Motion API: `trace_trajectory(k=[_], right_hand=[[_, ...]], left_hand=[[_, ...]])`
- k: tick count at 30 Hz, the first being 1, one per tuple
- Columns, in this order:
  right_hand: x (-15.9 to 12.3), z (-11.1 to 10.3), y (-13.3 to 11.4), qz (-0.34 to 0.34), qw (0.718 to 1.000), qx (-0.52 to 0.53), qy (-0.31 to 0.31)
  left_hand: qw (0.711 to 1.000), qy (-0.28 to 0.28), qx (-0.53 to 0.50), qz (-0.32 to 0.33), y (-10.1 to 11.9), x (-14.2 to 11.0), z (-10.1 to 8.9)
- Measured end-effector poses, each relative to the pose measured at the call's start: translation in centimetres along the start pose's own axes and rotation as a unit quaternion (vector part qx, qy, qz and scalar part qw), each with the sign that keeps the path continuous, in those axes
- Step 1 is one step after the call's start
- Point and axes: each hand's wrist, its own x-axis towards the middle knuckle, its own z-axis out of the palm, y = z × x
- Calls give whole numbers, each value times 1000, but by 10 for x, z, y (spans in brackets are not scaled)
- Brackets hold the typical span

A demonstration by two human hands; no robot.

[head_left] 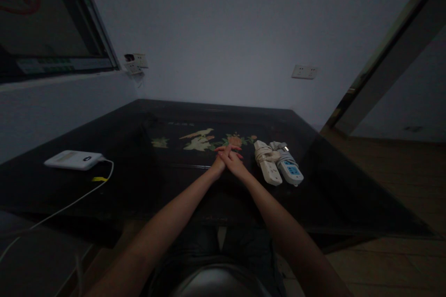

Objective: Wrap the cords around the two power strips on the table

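Note:
My left hand [218, 165] and my right hand [234, 163] rest together over the dark table [167, 185], crossed with their fingers laced loosely. The fingers look stretched out rather than curled, and I see nothing held in either hand. Part of the left hand is hidden under the right. Just right of my hands lies a cream power strip [271, 171] with its cord wound around it. Beside it is a white power strip with a blue socket face [291, 172], a grey cord wrapped around its far end.
A white box-like device [73, 160] lies at the left with a white cable [83, 196] running off the near edge. A yellow scrap [99, 179] is near it. Bird and flower pictures [198, 142] decorate the tabletop. Wall sockets [304, 72] sit behind; a window [52, 18] is left.

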Motion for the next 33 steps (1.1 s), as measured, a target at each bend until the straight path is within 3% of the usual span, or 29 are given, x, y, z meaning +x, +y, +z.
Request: trace_trajectory(k=[12, 33], right_hand=[[-1, -1, -3, -6, 1000, -1, -4], [-2, -1, -6, -7, 1000, -1, 3]], left_hand=[[1000, 5, 14, 1, -5, 5, -2], [999, 0, 42, -17, 10, -6, 6]])
